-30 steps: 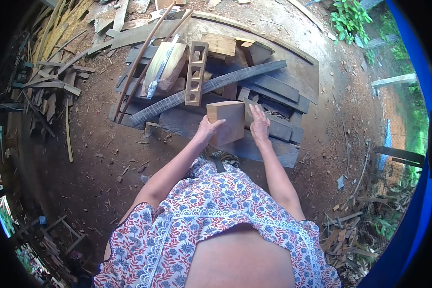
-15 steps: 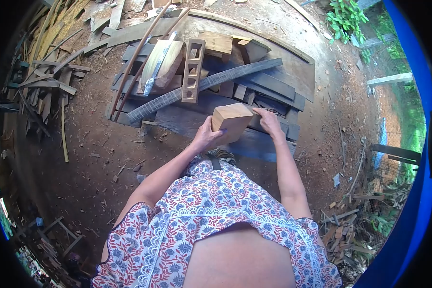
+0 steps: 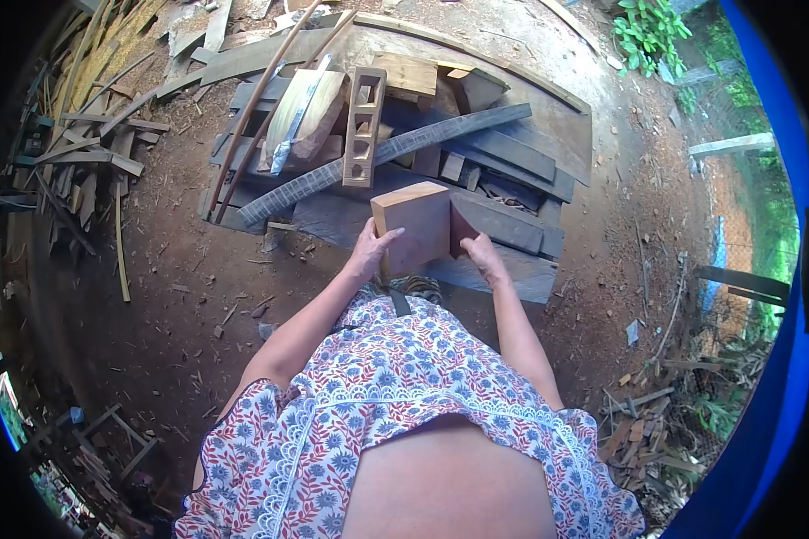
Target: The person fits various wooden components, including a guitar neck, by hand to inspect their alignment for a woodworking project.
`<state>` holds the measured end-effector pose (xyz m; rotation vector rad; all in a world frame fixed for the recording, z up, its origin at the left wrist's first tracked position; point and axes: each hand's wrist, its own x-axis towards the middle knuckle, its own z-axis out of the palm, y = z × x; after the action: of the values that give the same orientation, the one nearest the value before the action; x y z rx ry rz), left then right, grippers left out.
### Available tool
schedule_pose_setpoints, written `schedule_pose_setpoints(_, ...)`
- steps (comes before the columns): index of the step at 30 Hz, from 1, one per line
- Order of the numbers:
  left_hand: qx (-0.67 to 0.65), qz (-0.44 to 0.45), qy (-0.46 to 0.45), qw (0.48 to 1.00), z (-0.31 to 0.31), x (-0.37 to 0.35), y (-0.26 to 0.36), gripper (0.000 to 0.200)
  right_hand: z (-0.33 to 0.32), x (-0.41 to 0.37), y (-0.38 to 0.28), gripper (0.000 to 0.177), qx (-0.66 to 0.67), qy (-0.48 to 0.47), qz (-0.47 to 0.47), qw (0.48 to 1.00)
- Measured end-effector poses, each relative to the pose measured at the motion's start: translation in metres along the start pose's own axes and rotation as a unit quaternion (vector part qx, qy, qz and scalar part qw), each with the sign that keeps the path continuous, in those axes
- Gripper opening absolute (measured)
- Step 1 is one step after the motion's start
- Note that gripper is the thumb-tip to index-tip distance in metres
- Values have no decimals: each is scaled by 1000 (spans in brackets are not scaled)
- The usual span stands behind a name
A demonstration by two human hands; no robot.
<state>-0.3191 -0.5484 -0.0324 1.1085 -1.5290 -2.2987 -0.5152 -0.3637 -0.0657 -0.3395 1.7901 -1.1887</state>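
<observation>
A thick, light-brown wooden block (image 3: 413,229) is held up in front of my body, its broad face towards me. My left hand (image 3: 367,250) grips its left edge, thumb on the face. On the block's right side my right hand (image 3: 484,258) pinches a thin dark reddish-brown sheet (image 3: 463,229), which stands against or close beside the block. Whether the sheet touches the block along its whole length cannot be seen. Beyond the block lies a long grey ridged strip (image 3: 422,142), with a wooden piece with square holes (image 3: 363,130) across it.
Dark planks (image 3: 508,225) lie under and beyond the block. A pale log slab (image 3: 306,117) and two thin reddish rods (image 3: 259,103) are at their left. Scrap wood (image 3: 90,180) is heaped at the far left, and a blue sheet (image 3: 777,395) hangs at the right.
The block has moved slightly left and turned so its broad face shows more. My right hand has come down and left, and the dark sheet now shows in its fingers.
</observation>
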Motion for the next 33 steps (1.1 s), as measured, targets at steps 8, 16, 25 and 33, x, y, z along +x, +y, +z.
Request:
schedule_pose_setpoints(8, -350, -130, -54, 926, -5, 15, -14, 75, 4, -87, -28, 54, -219, 123, 7, 968)
schedule_pose_setpoints(16, -609, -292, -39, 736, 27, 1, 9, 65, 49, -101, -74, 57, -431, 104, -405, 800)
schedule_pose_setpoints(25, -653, -310, -5, 691, 25, 1, 19, 61, 15, -17, -59, 67, -438, 192, -335, 812)
schedule_pose_setpoints(33, -622, -294, -4, 726, 25, 3, 11, 63, 36, -36, -62, 71, -458, 134, -435, 763)
